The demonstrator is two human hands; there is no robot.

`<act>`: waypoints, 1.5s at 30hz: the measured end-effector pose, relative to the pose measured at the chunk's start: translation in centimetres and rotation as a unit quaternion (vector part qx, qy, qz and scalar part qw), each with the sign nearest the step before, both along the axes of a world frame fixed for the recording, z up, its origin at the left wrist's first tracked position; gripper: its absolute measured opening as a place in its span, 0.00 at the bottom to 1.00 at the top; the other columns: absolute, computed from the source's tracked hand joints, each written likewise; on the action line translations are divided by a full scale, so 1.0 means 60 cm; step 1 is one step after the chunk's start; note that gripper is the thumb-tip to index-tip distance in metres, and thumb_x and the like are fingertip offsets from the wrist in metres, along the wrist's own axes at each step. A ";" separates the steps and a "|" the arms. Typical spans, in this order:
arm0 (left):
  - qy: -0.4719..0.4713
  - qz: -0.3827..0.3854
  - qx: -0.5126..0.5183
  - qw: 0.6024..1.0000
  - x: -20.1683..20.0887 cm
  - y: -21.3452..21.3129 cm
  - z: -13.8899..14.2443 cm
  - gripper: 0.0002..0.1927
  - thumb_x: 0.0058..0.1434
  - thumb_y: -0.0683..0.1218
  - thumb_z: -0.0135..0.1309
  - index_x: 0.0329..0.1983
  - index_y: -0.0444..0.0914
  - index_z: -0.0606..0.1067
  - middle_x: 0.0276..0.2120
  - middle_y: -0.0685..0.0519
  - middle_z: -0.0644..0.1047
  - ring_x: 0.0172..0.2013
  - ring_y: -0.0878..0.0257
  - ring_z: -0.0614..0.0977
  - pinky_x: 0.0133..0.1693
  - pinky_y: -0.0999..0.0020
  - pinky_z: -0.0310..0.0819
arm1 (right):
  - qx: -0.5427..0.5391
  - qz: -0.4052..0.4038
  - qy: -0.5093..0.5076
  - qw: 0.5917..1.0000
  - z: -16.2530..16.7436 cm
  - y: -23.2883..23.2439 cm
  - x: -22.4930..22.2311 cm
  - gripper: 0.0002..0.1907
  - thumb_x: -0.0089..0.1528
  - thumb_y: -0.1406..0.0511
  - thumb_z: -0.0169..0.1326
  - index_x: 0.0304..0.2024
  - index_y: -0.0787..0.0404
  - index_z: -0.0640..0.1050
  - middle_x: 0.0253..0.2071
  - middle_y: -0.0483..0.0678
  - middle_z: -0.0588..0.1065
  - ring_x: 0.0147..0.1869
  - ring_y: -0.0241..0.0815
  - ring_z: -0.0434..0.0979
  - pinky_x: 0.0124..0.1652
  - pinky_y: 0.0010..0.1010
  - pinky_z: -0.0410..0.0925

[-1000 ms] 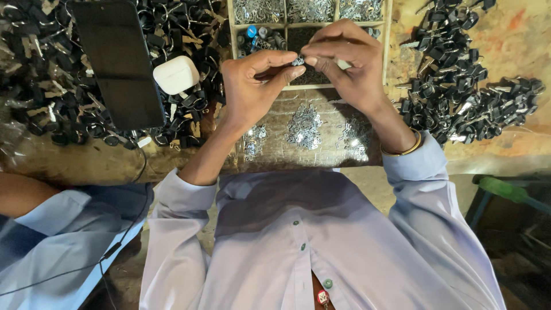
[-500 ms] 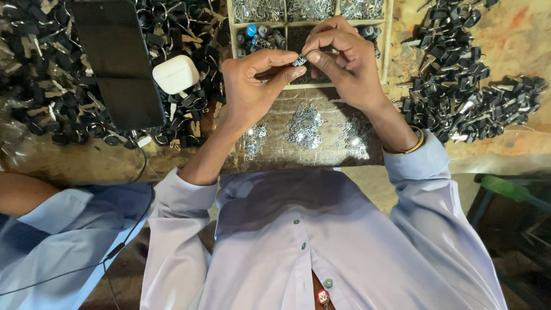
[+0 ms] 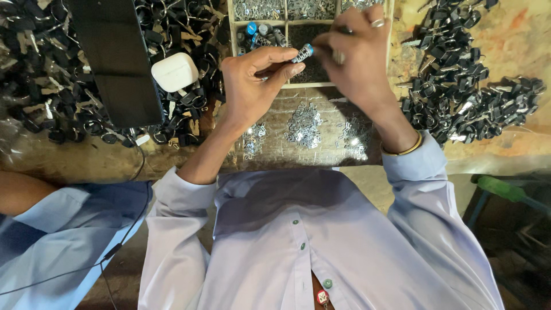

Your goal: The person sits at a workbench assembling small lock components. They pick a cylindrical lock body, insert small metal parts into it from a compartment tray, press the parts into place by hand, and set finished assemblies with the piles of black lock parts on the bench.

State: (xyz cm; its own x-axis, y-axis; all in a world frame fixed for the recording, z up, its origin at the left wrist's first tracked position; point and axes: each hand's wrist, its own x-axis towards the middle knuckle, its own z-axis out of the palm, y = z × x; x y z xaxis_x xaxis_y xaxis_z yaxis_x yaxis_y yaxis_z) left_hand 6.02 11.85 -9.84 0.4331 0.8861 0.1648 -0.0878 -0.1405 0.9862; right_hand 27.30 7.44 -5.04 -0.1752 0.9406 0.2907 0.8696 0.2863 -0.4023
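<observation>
A: Pinching a small silvery cylinder with a blue end point(image 3: 302, 53), the left hand point(image 3: 252, 86) has thumb and forefinger closed on it at upper centre of the frame, just over the lower edge of the wooden compartment tray point(image 3: 310, 85).

B: And the right hand point(image 3: 359, 63)?

A: Its fingers are drawn together at the cylinder's other end, seemingly around some thin pale part. What exactly sits between those fingertips I cannot tell; the back of the hand covers it.

B: What might go wrong here?

A: My guess is a slip. The piece is tiny and held only by fingertips, so a loosened pinch could drop it into the dark compartment below, or onto the scattered metal bits point(image 3: 304, 123) on the bench at centre frame, where it would be hard to pick out again.

B: Anything else nearby?

A: Heaps of black key-like parts point(image 3: 470, 103) at right and more at upper left, a white rounded case point(image 3: 174, 72) beside a black flat slab point(image 3: 115, 63), and another person's light blue sleeve point(image 3: 63, 229) at lower left.

B: What is cut off?

A: The tray's upper compartments run past the top edge, and the slab's top too. The small pieces in the compartments are too fine to identify.
</observation>
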 end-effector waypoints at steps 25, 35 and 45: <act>0.000 -0.015 -0.001 1.000 0.002 -0.001 0.000 0.12 0.63 0.35 0.67 0.48 0.30 0.80 0.43 0.45 0.85 0.45 0.62 0.88 0.47 0.72 0.87 | -0.075 0.069 0.318 0.943 -0.017 -0.009 -0.014 0.07 0.71 0.76 0.62 0.51 0.65 0.82 0.51 0.48 0.72 0.52 0.38 0.73 0.49 0.27 0.68; -0.025 -0.034 -0.014 0.999 -0.005 0.000 0.001 0.10 0.66 0.34 0.64 0.49 0.30 0.79 0.43 0.45 0.85 0.46 0.61 0.89 0.47 0.73 0.87 | -0.085 0.043 0.313 0.945 -0.018 -0.008 -0.007 0.12 0.67 0.74 0.69 0.52 0.64 0.83 0.52 0.48 0.75 0.49 0.35 0.76 0.44 0.25 0.70; -0.003 -0.028 0.005 1.000 -0.007 -0.001 -0.003 0.10 0.65 0.34 0.65 0.49 0.32 0.80 0.42 0.46 0.85 0.45 0.60 0.89 0.46 0.72 0.87 | -0.052 0.091 0.263 0.959 -0.020 -0.009 0.004 0.10 0.68 0.75 0.68 0.51 0.63 0.83 0.54 0.49 0.76 0.51 0.37 0.78 0.46 0.26 0.71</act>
State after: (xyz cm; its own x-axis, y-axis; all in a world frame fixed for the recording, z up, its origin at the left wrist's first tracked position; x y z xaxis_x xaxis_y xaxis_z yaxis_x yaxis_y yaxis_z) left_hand 5.63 11.80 -10.05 0.4812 0.8586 0.1765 -0.1025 -0.1448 0.9841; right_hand 27.54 6.87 -6.26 -0.1932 0.9372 0.2904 0.4782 0.3483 -0.8062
